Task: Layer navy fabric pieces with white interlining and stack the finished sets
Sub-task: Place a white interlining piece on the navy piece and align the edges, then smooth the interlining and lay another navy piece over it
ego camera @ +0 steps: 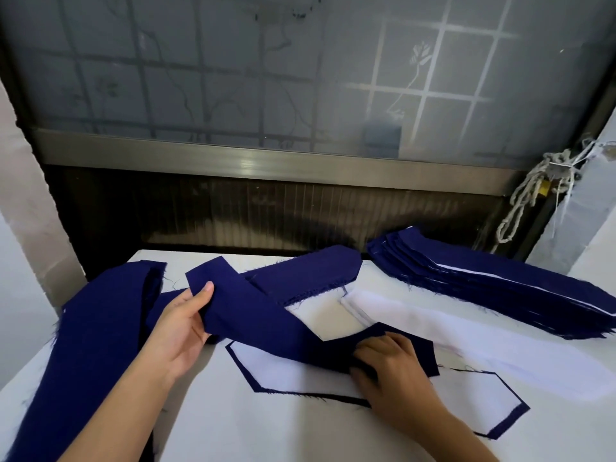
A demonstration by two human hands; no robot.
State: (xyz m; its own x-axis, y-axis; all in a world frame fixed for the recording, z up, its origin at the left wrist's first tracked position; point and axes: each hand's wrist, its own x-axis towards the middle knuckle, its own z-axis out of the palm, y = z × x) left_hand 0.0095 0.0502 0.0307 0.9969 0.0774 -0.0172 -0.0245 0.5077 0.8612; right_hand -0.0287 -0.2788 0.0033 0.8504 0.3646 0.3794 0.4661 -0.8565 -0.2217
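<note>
A long navy fabric piece point(266, 323) stretches between both hands above the table. My left hand point(181, 323) grips its left end, thumb on top. My right hand point(388, 365) pinches its right end against the table. Under it lies a navy piece with white interlining point(466, 391) on top, only its navy border showing. A stack of finished sets point(493, 288) lies at the right rear. More white interlining point(416, 315) is spread beside that stack. Loose navy pieces point(100, 315) are heaped at the left, and another navy piece point(300, 275) lies behind.
The white table point(253, 428) ends at a dark gap below a frosted window point(300, 78). A knotted white cord point(533, 188) hangs at the right rear by a wall. A pale wall stands at the left.
</note>
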